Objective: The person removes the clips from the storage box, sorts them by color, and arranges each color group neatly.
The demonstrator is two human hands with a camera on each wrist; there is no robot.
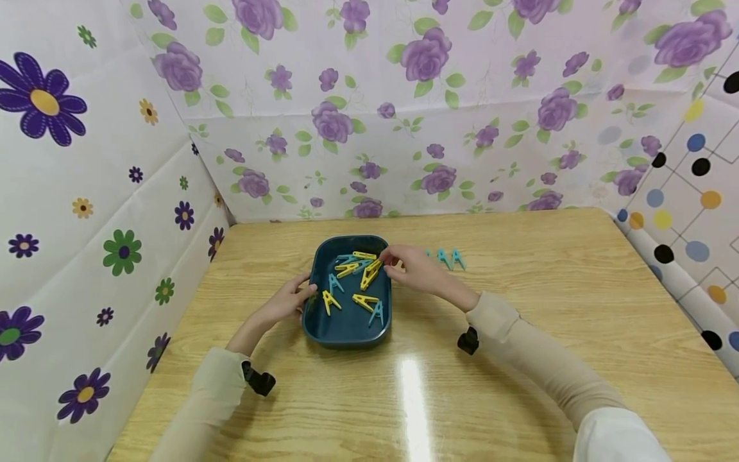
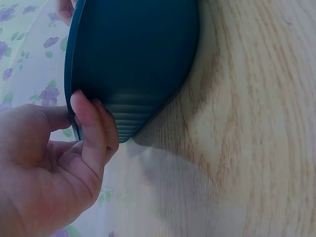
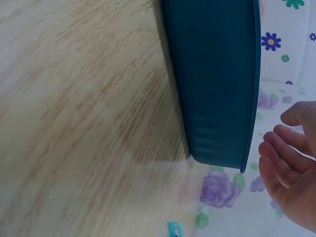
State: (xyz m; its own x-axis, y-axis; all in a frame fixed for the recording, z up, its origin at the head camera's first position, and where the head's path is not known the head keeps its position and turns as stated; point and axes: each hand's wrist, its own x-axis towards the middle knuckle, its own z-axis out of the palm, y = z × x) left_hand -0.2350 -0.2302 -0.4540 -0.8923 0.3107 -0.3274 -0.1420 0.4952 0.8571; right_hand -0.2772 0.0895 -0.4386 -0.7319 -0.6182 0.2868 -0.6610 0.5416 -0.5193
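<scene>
A dark blue plastic bin (image 1: 345, 324) stands on the table with several yellow and blue clothespins in it. My left hand (image 1: 283, 300) grips the bin's left rim, its thumb at the inner side; the left wrist view shows curled fingers (image 2: 91, 126) against the outer wall. Above the right rim hovers my right hand (image 1: 412, 268), close to a yellow clothespin (image 1: 367, 278). In the right wrist view that hand's fingers are loosely bent, apart from the rim, and no clothespin shows between them. Blue clothespins (image 1: 443, 258) lie on the table behind the right hand, one partly hidden.
The wooden table (image 1: 519, 321) extends on both sides of the bin. Flowered cloth (image 1: 329, 122) hangs along the back, with patterned cloth at left and right. One blue clothespin (image 3: 175, 229) shows at the bottom of the right wrist view.
</scene>
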